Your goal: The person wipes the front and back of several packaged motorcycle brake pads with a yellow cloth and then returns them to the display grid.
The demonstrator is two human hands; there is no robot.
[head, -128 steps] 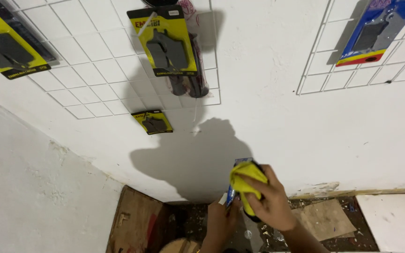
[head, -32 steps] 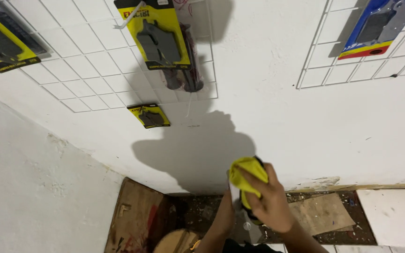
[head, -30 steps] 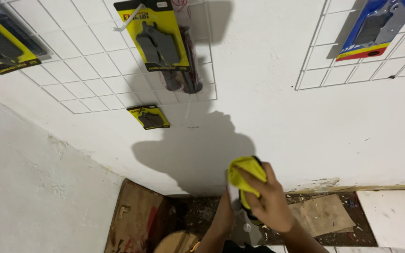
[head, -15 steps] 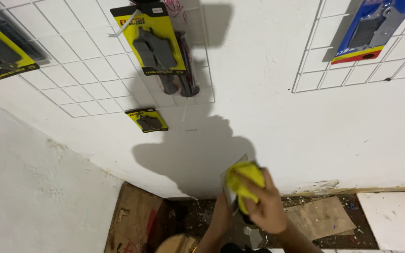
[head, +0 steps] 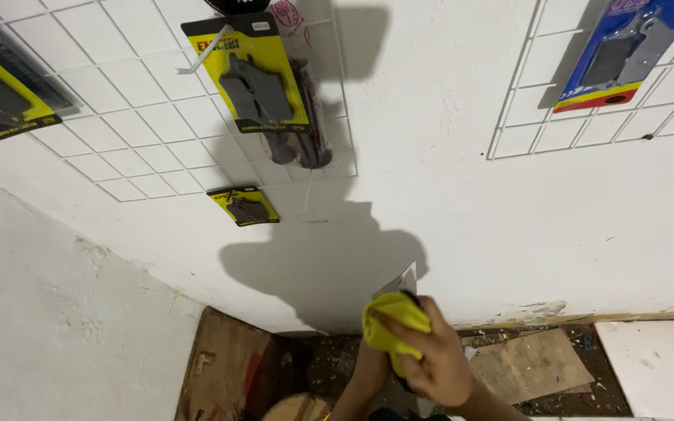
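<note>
My right hand (head: pixel 434 362) is closed around a bunched yellow cloth (head: pixel 391 320) and presses it on a dark object held low in front of the white wall (head: pixel 446 234). A flat grey metal piece (head: pixel 404 281) sticks up just above the cloth. My left hand (head: pixel 370 366) comes up from below, right beside the right hand. It grips the lower part of that object, with its fingers mostly hidden behind the cloth. The shadow of my head and hands falls on the wall above the cloth.
White wire grids (head: pixel 142 148) hang on the wall with yellow carded parts (head: pixel 255 78), a smaller yellow card (head: pixel 243 206) and a blue card (head: pixel 622 51). Below lie a wooden board (head: pixel 224 370), a flat cardboard scrap (head: pixel 532 366), debris and a white tile (head: pixel 661 362).
The cloth and both hands have shifted slightly down and left in view. The grey metal tip now shows above the cloth. My head has tilted a little.
</note>
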